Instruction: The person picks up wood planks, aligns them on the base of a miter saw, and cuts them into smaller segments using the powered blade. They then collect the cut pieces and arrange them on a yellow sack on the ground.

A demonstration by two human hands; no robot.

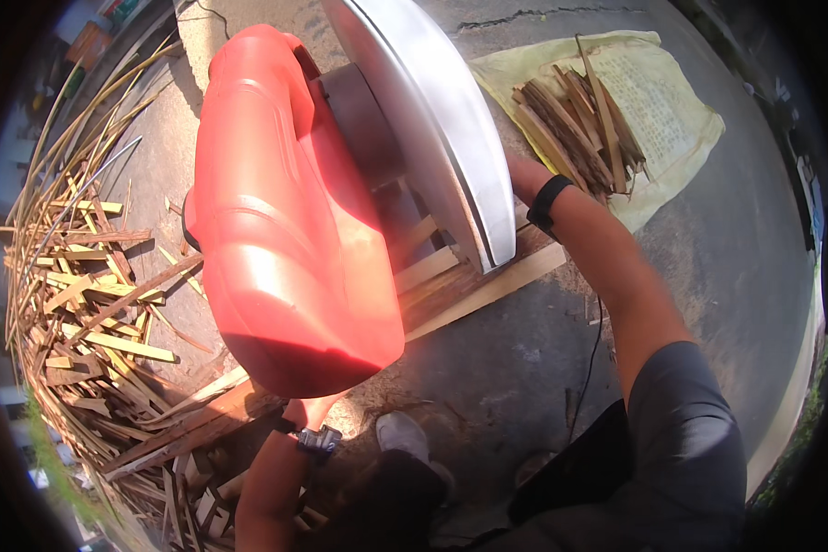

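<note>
A large red-bodied power saw (276,202) fills the middle of the view, with a silver blade guard (432,110) on its right side. Under the guard lies a wooden board (474,296), running out toward the right. My left hand (317,409), a metal watch at its wrist, reaches beneath the saw's near end; the red body covers its fingers. Behind the guard's right edge is my right hand (527,177), close to the far end of the board. A black band circles that wrist. The guard hides these fingers, so what they hold does not show.
Cut wood offcuts (92,304) and long thin strips are heaped at the left. At the far right, a bundle of wood strips (584,124) rests on a pale yellow woven sack (676,115). A dark cord (587,377) runs over the concrete floor (708,248) near my feet.
</note>
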